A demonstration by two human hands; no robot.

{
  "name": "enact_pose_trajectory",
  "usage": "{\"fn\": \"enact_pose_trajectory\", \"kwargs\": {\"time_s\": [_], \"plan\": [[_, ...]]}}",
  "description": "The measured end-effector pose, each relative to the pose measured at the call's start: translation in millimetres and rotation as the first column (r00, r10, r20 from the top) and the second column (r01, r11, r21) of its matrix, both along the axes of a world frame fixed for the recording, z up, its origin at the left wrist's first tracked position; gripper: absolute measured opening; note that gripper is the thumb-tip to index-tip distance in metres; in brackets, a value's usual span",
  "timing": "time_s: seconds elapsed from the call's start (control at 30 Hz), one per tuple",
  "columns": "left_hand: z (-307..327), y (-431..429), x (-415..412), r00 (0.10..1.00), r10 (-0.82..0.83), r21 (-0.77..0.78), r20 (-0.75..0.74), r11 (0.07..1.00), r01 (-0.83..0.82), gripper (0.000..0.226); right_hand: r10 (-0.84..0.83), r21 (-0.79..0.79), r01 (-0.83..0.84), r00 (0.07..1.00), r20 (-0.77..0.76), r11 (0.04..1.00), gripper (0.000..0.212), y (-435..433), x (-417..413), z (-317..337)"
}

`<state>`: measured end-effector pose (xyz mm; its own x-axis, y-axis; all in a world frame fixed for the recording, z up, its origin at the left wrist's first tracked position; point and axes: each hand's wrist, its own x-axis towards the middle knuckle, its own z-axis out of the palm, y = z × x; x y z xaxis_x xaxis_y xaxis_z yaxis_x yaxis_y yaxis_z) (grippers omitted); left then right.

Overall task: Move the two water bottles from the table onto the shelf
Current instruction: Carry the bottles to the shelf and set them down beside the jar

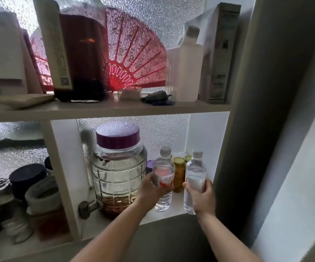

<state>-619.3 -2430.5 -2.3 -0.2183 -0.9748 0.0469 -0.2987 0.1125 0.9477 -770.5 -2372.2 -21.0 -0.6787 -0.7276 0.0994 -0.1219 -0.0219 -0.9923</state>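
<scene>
Backlit frosted glass (152, 25), dim foreground.

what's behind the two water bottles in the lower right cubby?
Between the labelled bottle and the plain bottle stands a jar of yellowish contents; a second lid and a purple lid peek out. Their bodies are covered.

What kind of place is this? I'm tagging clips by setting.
Probably a home pantry or kitchen shelf backed by frosted glass. A big glass jar with a tap, small jars of preserves and a red fan point to a household, not a shop.
</scene>
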Motion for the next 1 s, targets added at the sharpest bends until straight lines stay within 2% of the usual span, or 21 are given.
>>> {"fn": "enact_pose_trajectory", "kwargs": {"time_s": [0.07,0.23,0.37,0.6,0.77,1.0], "plan": [[-9.3,-8.6,-3.6,1.0,-0.003,0.025,-0.003,1.0,0.003,0.074,0.007,0.008,-0.007,1.0,0.006,1.0,0.061,-4.3,-4.2,-4.0],[-20.3,-15.8,-10.7,0.998,-0.046,0.016,0.045,0.999,0.046,0.06,0.056,0.01,-0.056,0.998,-0.012,0.998,0.054,-10.2,-14.3,-11.1],[-25.7,-22.6,-16.0,0.998,-0.045,-0.002,0.046,0.999,0.045,0.061,0.046,-0.003,-0.046,0.999,0.019,0.999,0.06,-18.0,-21.0,-16.3],[-27.7,-31.1,-21.3,0.99,-0.142,-0.014,-0.014,0.99,0.142,0.058,0.021,-0.023,-0.021,0.999,0.024,1.0,0.062,-33.7,-26.9,-21.0],[-29.9,-27.5,-25.7,0.987,-0.123,-0.02,-0.1,0.992,0.122,0.047,0.044,-0.049,-0.043,0.999,0.01,0.998,0.06,-41.7,-28.1,-21.7],[-33.4,-30.8,-28.5,0.982,-0.131,-0.021,-0.136,0.991,0.129,0.049,0.058,-0.058,-0.056,0.998,0.022,0.997,0.064,-51.0,-29.4,-28.2]]}}
